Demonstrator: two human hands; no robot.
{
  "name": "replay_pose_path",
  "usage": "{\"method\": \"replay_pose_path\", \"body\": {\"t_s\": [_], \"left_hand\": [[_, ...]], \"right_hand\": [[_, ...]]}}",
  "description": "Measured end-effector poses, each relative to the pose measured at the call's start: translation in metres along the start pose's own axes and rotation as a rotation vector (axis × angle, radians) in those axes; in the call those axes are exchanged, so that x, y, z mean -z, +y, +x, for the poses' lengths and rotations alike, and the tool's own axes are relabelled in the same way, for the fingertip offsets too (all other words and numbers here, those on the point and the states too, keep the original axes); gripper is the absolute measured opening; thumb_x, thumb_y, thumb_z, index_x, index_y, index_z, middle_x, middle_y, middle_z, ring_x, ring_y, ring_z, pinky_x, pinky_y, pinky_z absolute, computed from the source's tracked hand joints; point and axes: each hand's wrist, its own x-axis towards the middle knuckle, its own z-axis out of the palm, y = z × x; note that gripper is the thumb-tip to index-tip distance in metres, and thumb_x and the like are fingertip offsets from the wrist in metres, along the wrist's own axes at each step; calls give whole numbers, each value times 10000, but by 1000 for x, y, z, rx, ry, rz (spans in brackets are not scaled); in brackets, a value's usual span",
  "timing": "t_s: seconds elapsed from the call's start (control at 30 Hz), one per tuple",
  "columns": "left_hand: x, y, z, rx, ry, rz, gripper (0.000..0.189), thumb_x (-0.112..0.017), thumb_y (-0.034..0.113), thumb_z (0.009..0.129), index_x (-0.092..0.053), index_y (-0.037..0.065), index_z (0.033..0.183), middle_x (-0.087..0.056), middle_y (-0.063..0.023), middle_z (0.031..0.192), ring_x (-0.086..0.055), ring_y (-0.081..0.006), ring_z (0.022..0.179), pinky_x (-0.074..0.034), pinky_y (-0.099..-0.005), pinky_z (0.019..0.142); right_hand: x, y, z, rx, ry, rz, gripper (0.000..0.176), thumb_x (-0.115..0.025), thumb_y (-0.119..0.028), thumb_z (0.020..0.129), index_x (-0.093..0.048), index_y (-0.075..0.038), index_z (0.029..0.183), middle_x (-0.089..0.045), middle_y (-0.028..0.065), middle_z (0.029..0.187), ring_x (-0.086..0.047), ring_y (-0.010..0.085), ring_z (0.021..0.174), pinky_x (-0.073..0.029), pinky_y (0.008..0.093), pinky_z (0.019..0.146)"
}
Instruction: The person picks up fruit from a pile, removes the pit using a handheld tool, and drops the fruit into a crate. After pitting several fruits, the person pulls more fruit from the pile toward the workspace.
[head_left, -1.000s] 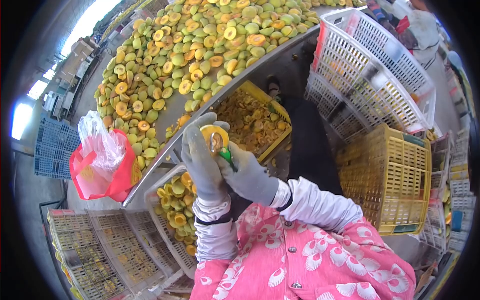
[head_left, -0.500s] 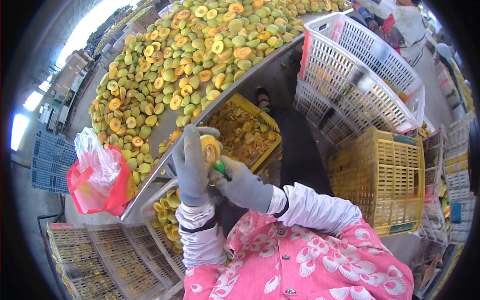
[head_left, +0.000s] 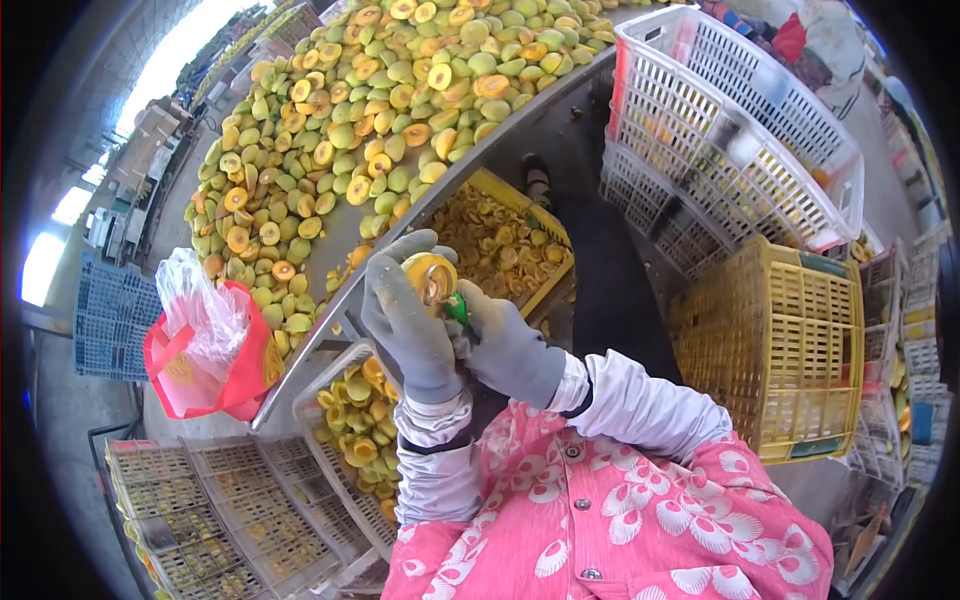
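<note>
Wearing a grey glove, my left hand (head_left: pixel 408 325) is closed around a yellow fruit half (head_left: pixel 428 272), its cut face turned toward my other hand. My right hand (head_left: pixel 508 347), also gloved, grips a small tool with a green handle (head_left: pixel 459 308). A metal part of the tool touches the inside of the fruit. Behind both hands, a yellow crate (head_left: pixel 553 285) on the floor holds fruit scraps. A pale crate (head_left: pixel 318 388) with hollowed fruit halves stands beside my left forearm.
Halved fruit (head_left: pixel 330 130) is heaped on a metal table (head_left: pixel 510 135). A red bag (head_left: pixel 185 375) hangs at its near edge. White crates (head_left: pixel 700 130) and a yellow crate (head_left: pixel 790 350) stand on the right, grey crates (head_left: pixel 220 510) at lower left. Another person (head_left: pixel 835 45) is at upper right.
Both hands have moved slightly right with the fruit and tool. The fruit is tilted differently, showing more of its hollow. The view has shifted, exposing more of the crate of hollowed halves.
</note>
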Motion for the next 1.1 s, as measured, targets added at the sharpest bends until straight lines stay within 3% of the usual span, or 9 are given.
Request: {"method": "replay_pose_path", "body": {"t_s": [0.17,0.23,0.27,0.43,0.5,0.57,0.67,0.83,1.1], "left_hand": [[13,0,20,28,-301,203,534,-367,428,1040,-646,-28,1025,-670,-122,801,-623,-165,720,-505,-277,665],[15,8,29,348,-484,24,522,-415,414,1030,-667,-31,926,-654,-109,748,-615,-150,648,-492,-260,600],[12,0,24,446,-385,-144,518,-429,429,1020,-665,-18,902,-629,-99,688,-589,-150,593,-477,-263,565],[10,-20,34,487,-441,-64,558,-408,459,1028,-668,-12,879,-620,-84,643,-565,-142,547,-456,-250,526],[5,-28,38,217,-318,404,578,-391,460,1035,-681,-10,864,-622,-86,626,-562,-134,547,-441,-244,510],[2,-32,35,114,-271,356,581,-387,454,1038,-694,-7,861,-624,-86,616,-554,-132,534,-436,-247,509],[6,-40,32,484,-443,-236,583,-402,465,1032,-683,-12,848,-640,-98,638,-582,-148,541,-477,-263,547],[8,-64,36,507,-388,82,617,-413,525,1015,-678,-10,859,-661,-116,668,-613,-161,582,-509,-264,610],[28,-144,42,568,-50,-399,622,-439,593,985,-610,7,1107,-673,-114,852,-577,-161,617,-480,-253,599]], "right_hand": [[4,-2,-3,49,69,61,211,-598,-221,941,-518,-33,996,-635,170,707,-652,399,676,-500,425,577],[18,-38,-1,-603,-257,255,303,-559,-342,986,-552,-45,928,-580,67,618,-588,231,491,-469,339,455],[14,-28,0,-635,-345,402,383,-513,-431,1003,-550,-79,853,-496,-3,576,-461,107,414,-409,271,379],[28,-21,6,-786,-489,739,466,-478,-510,1006,-472,-139,724,-430,-22,565,-372,91,414,-320,269,365],[33,-16,11,-840,-522,886,456,-476,-519,1010,-470,-155,735,-375,-52,584,-322,70,434,-269,239,383],[42,-10,17,-860,-607,965,440,-458,-527,1017,-448,-184,742,-306,-83,602,-263,46,459,-208,210,408],[43,-2,20,-892,-729,1001,394,-443,-520,1025,-434,-216,774,-267,-117,615,-230,11,473,-200,183,411],[44,25,19,-935,-783,1172,375,-460,-503,1024,-442,-216,783,-285,-112,614,-243,6,467,-214,163,400],[40,38,22,-827,-644,935,377,-455,-480,1033,-509,-150,860,-356,-76,589,-274,28,428,-251,202,359]]}}
